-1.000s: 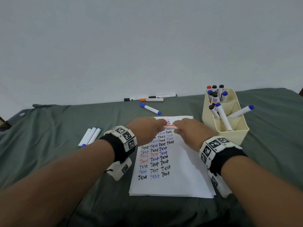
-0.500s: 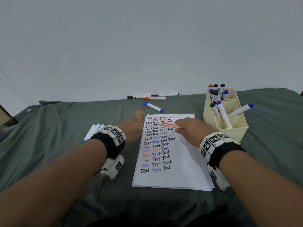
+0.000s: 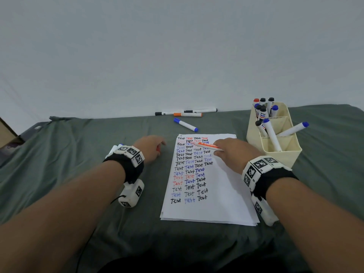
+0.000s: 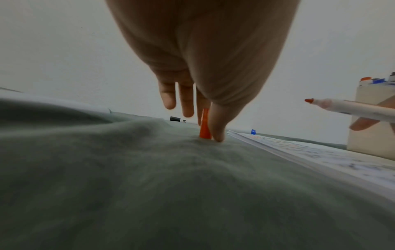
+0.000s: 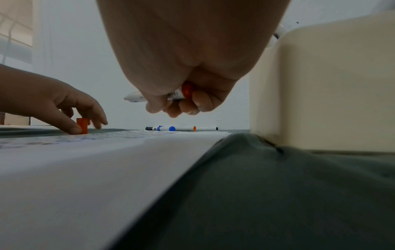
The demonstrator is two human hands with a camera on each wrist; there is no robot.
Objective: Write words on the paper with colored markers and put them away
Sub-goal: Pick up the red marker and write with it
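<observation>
Standing the orange cap on the green cloth left of the paper, the left hand pinches it; better to let go gently so it stays upright. The right hand curls round the uncapped marker above the paper's top rows. Beyond, a cream caddy, loose markers, a pale wall.

Plain pale grey-white wall fills the upper half, unmarked, evenly lit, soft diffuse light. Surface below is covered by a wrinkled grey-green cloth, butted against the wall. Tan edge of some furniture at far left. Window with bars visible in right wrist view, upper left.
</observation>
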